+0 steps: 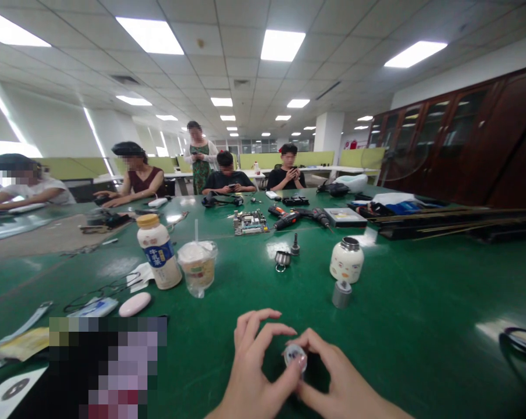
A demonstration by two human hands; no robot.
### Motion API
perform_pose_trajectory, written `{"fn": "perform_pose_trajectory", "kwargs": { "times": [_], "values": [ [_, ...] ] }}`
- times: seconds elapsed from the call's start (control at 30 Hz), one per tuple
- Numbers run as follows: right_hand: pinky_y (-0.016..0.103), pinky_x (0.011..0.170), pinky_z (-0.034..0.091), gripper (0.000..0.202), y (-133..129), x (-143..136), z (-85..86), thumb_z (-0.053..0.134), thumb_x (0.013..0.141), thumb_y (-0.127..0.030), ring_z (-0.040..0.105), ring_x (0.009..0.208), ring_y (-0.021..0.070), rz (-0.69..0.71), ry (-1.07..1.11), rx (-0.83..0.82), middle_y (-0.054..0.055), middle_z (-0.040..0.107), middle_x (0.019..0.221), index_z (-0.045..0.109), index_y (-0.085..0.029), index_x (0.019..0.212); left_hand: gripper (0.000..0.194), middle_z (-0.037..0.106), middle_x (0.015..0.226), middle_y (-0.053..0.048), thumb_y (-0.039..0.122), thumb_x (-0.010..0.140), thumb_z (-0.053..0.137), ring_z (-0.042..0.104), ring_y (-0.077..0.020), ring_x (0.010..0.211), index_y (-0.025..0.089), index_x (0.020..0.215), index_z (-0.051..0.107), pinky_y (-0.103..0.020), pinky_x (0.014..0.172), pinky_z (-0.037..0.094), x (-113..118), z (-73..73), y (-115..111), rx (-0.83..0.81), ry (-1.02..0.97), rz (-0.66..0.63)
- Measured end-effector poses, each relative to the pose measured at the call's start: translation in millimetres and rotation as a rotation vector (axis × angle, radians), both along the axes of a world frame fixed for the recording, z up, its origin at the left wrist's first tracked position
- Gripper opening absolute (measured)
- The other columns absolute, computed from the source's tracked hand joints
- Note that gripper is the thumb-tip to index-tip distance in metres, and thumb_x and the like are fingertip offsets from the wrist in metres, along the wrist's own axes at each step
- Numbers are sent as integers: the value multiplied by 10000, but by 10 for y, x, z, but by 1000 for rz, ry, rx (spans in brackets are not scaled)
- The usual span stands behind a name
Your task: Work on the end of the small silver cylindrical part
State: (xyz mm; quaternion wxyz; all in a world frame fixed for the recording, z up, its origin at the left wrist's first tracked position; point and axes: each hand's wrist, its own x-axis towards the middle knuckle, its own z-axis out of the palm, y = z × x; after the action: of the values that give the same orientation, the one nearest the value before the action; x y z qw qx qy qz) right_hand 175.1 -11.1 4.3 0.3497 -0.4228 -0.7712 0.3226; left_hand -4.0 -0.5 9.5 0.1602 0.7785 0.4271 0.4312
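Low in the view, close to the table's near edge, both my hands meet at a small round piece (292, 352) with a pale, shiny top; its exact kind is unclear. My right hand (335, 372) curls its thumb and index finger around the piece from the right. On its top lies the thumb of my left hand (256, 361), while the other left fingers arch above it, apart from one another. Farther up stands a white lidless bottle (345, 263) with small printed figures, with a grey metal cylinder (342, 295) in front of it.
A small metal cup with a ring (283, 259) and a dark stepped part (295, 245) stand mid-table. Left are a yellow-capped drink bottle (159, 253), a plastic cup with straw (197, 267) and a pink oval case (134, 304). Behind lie a circuit board (251, 223) and power drills (287, 219). Several people sit beyond.
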Motion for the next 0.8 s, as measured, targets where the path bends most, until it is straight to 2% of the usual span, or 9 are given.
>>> {"fn": "perform_pose_trajectory", "kwargs": {
  "times": [0.1,0.13,0.23,0.33,0.4,0.5,0.53,0.73,0.8],
  "values": [
    [270,750,463,172,5,7,-19,634,790,-148,624,822,178,12,-8,1,-2,642,896,553,-209,929,30,570,1169,-88,235,776,712,434,-339,1161,254,793,727,-539,968,382,17,41,1,-88,-24,9],
    [272,752,463,170,6,9,-24,636,794,-155,623,822,179,13,-10,-5,-2,641,897,554,-210,933,59,576,1166,-82,229,797,688,441,-331,1161,263,785,734,-528,966,387,20,55,-4,-113,-29,-11],
    [284,772,462,155,-2,11,-27,645,806,-183,622,848,192,-13,-16,-18,9,644,911,551,-211,925,207,578,1198,-64,183,854,601,453,-301,1178,315,929,743,-502,981,390,25,80,-31,-157,-52,-103],
    [292,807,461,172,-8,11,-5,638,810,-179,626,894,199,-6,2,-29,17,658,949,548,-213,952,354,559,1245,-78,189,823,639,451,-292,1198,299,1160,647,-502,1017,374,33,66,-51,-144,-100,-124],
    [282,797,462,170,-6,8,14,634,808,-165,624,875,189,9,8,-39,8,658,935,551,-215,948,298,563,1224,-91,214,786,689,452,-305,1193,259,1079,660,-514,1019,370,40,48,-48,-141,-111,-71],
    [267,762,461,158,1,4,29,649,805,-177,610,831,176,3,-3,-29,-4,642,902,558,-216,930,31,579,1182,-85,241,808,677,451,-319,1187,247,823,704,-531,1010,365,38,38,-29,-165,-87,-25],
    [265,758,461,155,1,3,29,652,807,-185,606,826,174,0,-10,-27,-6,638,900,559,-216,927,65,583,1174,-81,244,828,657,453,-318,1185,256,801,716,-530,1006,367,34,38,-24,-169,-80,-34],
    [283,814,458,182,-23,5,18,656,810,-189,617,895,190,-9,-4,-40,8,658,954,554,-214,958,262,562,1231,-82,237,845,631,452,-305,1199,299,1094,680,-524,1009,371,23,42,-47,-131,-98,-68],
    [280,805,461,179,-28,6,24,649,809,-178,617,882,187,4,-3,-47,7,655,943,557,-212,960,202,564,1223,-88,245,809,679,448,-317,1198,270,1009,697,-531,1006,368,33,49,-57,-137,-86,-27]
  ]
}}
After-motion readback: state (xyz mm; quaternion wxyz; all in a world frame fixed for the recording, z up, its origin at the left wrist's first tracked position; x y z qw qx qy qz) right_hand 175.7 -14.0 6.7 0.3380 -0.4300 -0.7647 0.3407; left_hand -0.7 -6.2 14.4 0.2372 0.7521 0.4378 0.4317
